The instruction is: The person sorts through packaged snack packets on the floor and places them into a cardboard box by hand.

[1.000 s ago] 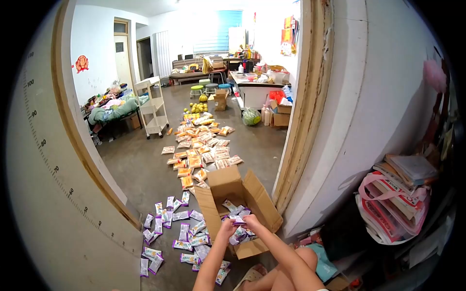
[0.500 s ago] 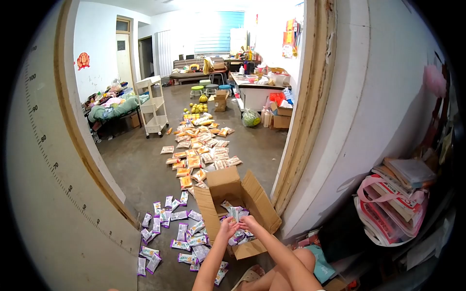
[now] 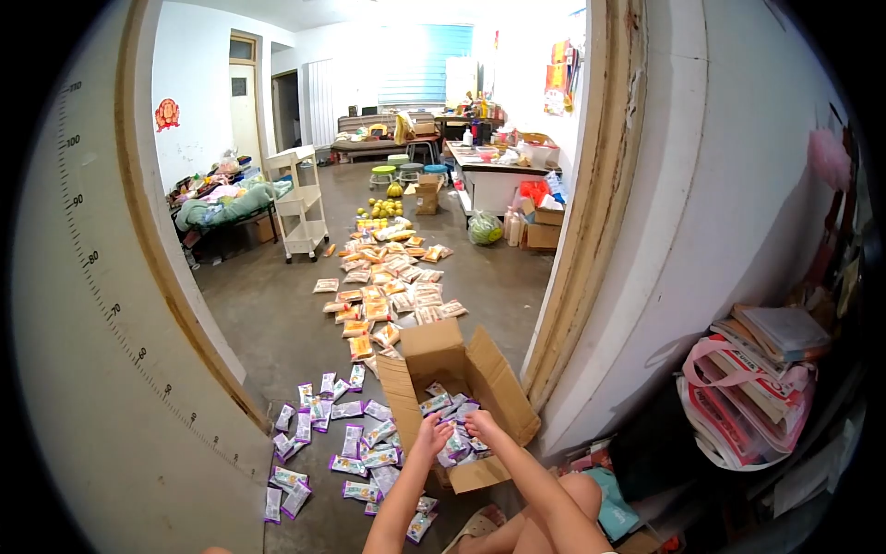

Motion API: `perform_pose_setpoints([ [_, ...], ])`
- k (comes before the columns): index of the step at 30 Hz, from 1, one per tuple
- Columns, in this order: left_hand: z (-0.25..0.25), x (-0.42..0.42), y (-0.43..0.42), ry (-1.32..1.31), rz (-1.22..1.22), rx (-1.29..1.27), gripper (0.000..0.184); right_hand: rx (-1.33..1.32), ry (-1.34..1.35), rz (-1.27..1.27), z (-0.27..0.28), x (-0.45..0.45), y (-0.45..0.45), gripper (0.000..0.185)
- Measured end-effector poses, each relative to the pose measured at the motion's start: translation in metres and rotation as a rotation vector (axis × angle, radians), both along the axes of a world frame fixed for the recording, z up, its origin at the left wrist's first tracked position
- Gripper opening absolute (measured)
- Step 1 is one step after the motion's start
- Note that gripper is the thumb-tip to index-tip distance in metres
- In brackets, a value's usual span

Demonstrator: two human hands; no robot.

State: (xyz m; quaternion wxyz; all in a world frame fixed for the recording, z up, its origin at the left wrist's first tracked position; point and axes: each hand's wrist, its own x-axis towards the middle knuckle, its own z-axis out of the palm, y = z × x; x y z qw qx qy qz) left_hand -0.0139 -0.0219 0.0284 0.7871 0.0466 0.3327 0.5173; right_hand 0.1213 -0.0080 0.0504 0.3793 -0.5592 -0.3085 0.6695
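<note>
An open cardboard box (image 3: 498,374) stands on the floor in front of me, with its flaps spread outward. Small purple-and-white packets (image 3: 449,403) lie loosely inside it. My left hand (image 3: 433,434) is over the near part of the box, fingers apart and nothing in them. Beside it, my right hand (image 3: 481,425) also hangs over the packets, open, its fingertips partly hard to make out. More purple-and-white packets (image 3: 352,441) are scattered on the floor to the left of the box.
Orange-and-white packages (image 3: 377,309) stretch across the floor beyond the box, with yellow-green fruit (image 3: 380,207) behind them. A white trolley (image 3: 303,217) stands at left. The door frame (image 3: 591,185) and a bag of papers (image 3: 748,397) flank my right; a measuring-scaled door (image 3: 138,369) is at left.
My hands have parted slightly, and the packets that were between them now lie in the box. The view has shifted a little, moving the scene slightly right.
</note>
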Motion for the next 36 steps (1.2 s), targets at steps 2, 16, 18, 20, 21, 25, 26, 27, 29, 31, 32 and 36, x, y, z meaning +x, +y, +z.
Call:
perform_pose_setpoints([
  [2, -0.001, -0.003, 0.0, 0.027, 0.002, 0.023, 0.071, 0.012, 0.034, 0.013, -0.004, 0.0, 0.001, 0.009],
  [16, 0.023, -0.051, -0.023, 0.053, 0.11, 0.078, 0.055, 0.28, 0.023, 0.003, -0.054, -0.052, 0.041, 0.009],
  [18, -0.001, -0.073, -0.023, 0.03, 0.168, 0.08, 0.04, 0.344, -0.049, 0.064, -0.06, -0.084, 0.043, 0.007],
  [20, 0.028, -0.085, -0.039, -0.098, 0.229, 0.197, 0.026, 0.314, 0.178, 0.098, -0.006, -0.101, 0.011, 0.009],
  [21, 0.034, -0.095, -0.054, -0.107, 0.226, 0.194, 0.029, 0.225, 0.096, 0.108, 0.004, -0.114, -0.005, 0.01],
  [25, 0.023, -0.127, -0.071, 0.01, 0.302, 0.098, 0.035, 0.133, 0.064, 0.227, 0.009, -0.147, -0.015, 0.017],
  [26, 0.02, -0.135, -0.073, 0.025, 0.318, 0.097, 0.045, 0.133, 0.037, 0.241, 0.023, -0.158, -0.022, 0.022],
  [27, 0.014, -0.142, -0.086, 0.02, 0.326, 0.063, 0.052, 0.128, 0.036, 0.232, 0.027, -0.168, -0.036, 0.029],
  [29, 0.002, -0.159, -0.096, 0.029, 0.351, 0.032, 0.064, 0.129, 0.043, 0.266, 0.027, -0.185, -0.041, 0.042],
  [31, -0.01, -0.168, -0.116, 0.052, 0.387, -0.032, 0.071, 0.111, 0.028, 0.346, 0.021, -0.195, -0.054, 0.047],
  [32, -0.018, -0.173, -0.123, 0.07, 0.389, -0.018, 0.073, 0.11, 0.007, 0.409, 0.018, -0.199, -0.058, 0.048],
  [36, -0.052, -0.179, -0.147, 0.083, 0.397, -0.106, 0.077, 0.021, -0.031, 0.458, -0.023, -0.206, -0.083, 0.043],
])
